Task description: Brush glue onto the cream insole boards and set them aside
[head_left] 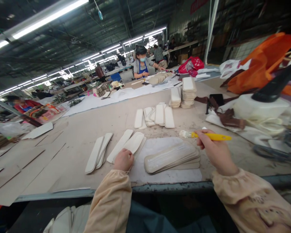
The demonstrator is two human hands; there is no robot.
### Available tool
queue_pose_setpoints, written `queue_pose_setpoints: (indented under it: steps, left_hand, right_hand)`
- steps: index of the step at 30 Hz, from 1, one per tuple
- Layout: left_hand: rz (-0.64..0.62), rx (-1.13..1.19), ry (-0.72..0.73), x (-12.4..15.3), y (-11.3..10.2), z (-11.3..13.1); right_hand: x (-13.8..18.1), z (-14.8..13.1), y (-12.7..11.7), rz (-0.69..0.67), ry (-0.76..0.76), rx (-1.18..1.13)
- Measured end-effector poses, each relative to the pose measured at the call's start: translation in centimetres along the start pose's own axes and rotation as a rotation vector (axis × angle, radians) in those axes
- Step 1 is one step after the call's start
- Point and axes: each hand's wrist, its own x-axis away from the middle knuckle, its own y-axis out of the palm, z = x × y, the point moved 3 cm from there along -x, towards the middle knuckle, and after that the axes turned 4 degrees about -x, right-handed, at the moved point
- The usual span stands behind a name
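Note:
My right hand [217,153] is closed round the yellow handle of a glue brush [213,136], whose bristles, caked with white, point left just above the table. My left hand [124,159], fingers curled, grips the near end of a white rounded strip [135,142] lying among others. Between the hands, a fanned stack of beige strips [172,157] rests on a white sheet [157,142]; its top piece carries streaks of wet white paste. Left of my left hand lies another small pile of white strips [98,153].
Further white strips [155,116] and taller stacks [188,92] stand across the table. At right are a white plastic bottle with a black nozzle [262,106], an orange bag [254,68] and brown scraps. A co-worker [142,64] works at the far side.

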Motion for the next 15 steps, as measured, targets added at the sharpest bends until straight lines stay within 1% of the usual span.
queue_pose_setpoints:
  steps: [2,4,5,7,8,11,13,14,15]
  left_hand:
    - [0.084,-0.004,-0.036,0.4,-1.3,-0.2]
    - [0.199,0.059,-0.066,1.0,-3.1,-0.1]
    - [0.244,0.130,-0.057,1.4,-3.9,0.1]
    - [0.260,0.319,0.025,2.0,-5.3,1.4]
    - [0.230,0.410,0.091,2.3,-5.8,2.5]
    - [0.041,0.585,0.299,2.5,-6.0,6.4]
    - [-0.092,0.656,0.396,2.1,-5.5,8.9]
    - [-0.153,0.684,0.429,1.8,-5.0,9.9]
    - [-0.204,0.713,0.446,1.5,-4.5,10.6]
  right_hand:
    - [0.1,0.1,0.1,0.023,-0.001,-0.069]
    - [0.3,0.1,0.4,0.026,-0.018,-0.142]
    - [0.4,0.1,0.6,0.018,-0.032,-0.181]
    - [0.7,0.0,1.0,-0.015,-0.055,-0.259]
    - [0.9,-0.1,1.3,-0.037,-0.057,-0.302]
    - [1.4,-0.1,2.1,-0.157,-0.028,-0.450]
    - [1.6,0.1,2.6,-0.230,-0.002,-0.515]
    - [1.7,0.3,2.8,-0.235,0.003,-0.516]
    - [1.6,0.5,2.8,-0.211,0.001,-0.495]
